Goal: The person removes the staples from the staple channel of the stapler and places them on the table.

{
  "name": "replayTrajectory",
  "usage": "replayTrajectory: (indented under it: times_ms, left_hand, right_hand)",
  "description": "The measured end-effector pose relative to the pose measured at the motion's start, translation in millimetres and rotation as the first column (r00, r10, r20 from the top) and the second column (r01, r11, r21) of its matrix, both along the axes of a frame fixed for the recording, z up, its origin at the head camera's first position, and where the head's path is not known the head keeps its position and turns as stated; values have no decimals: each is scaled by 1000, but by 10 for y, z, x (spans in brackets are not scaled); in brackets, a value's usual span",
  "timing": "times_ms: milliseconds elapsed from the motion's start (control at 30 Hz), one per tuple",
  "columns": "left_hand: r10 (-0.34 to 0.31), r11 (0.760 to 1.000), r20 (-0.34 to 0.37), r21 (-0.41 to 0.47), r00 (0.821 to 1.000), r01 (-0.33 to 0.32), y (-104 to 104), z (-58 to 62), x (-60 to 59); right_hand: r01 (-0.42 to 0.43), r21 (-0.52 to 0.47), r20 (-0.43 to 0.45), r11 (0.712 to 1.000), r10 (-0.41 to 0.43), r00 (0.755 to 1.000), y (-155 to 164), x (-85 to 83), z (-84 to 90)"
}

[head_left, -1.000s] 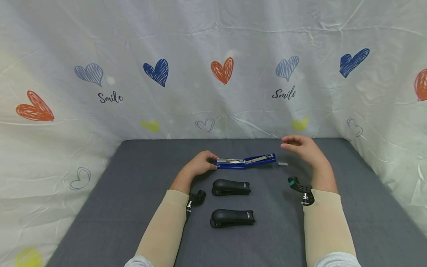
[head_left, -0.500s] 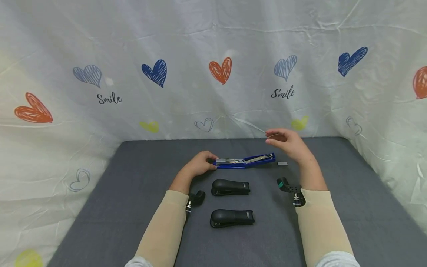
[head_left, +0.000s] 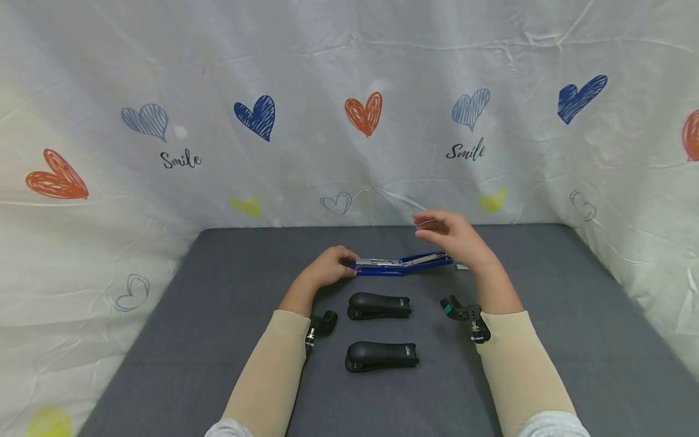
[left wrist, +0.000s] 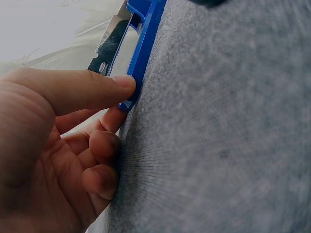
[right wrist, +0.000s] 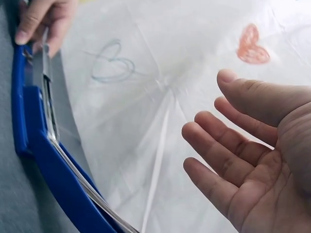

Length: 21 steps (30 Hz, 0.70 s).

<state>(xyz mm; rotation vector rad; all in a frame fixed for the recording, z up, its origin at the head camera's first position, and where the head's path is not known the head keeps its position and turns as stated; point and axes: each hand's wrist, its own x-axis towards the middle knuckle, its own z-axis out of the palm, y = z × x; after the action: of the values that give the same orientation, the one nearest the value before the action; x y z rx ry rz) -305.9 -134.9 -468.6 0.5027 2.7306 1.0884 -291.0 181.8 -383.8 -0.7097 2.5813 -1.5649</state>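
A blue stapler (head_left: 379,273) lies folded wide open on the table, its metal magazine bared and its top arm tilted up to the right. My left hand (head_left: 326,267) pinches the left end of its base; in the left wrist view the thumb (left wrist: 124,86) presses on the blue edge. Above and behind the stapler's right half hovers my right hand (head_left: 450,235). Its fingers are spread and relaxed with nothing between them, as the right wrist view shows. A small grey strip (head_left: 462,267), like a row of staples, lies partly behind my right wrist.
Two black staplers, a nearer one (head_left: 382,356) and a farther one (head_left: 379,306), lie between my forearms. A white curtain (head_left: 306,170) printed with hearts hangs behind the grey tabletop (head_left: 180,346). Each wrist wears a black camera mount.
My right hand has moved left, from beyond the stapler's right end to above its right half. The left hand keeps its hold and the stapler has stayed put.
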Motion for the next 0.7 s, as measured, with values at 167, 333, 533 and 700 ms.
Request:
replayTrajectory:
  times_ms: [167, 333, 533, 700]
  left_hand:
    - [1, 1000, 0, 4, 1000, -1, -2, -7, -4]
    - [4, 1000, 3, 3, 1000, -4, -3, -1, 2]
    - [12, 1000, 20, 13, 1000, -13, 5, 16, 15]
    - [12, 1000, 22, 15, 1000, -12, 6, 17, 10]
  right_hand:
    - [-36, 37, -17, 999, 37, 999, -164, 21, -27]
    - [-63, 83, -14, 994, 65, 998, -337, 43, -81]
    - [-103, 108, -25, 989, 106, 994, -505, 57, -182]
    - [-131, 158, -18, 979, 136, 991, -611, 78, -253]
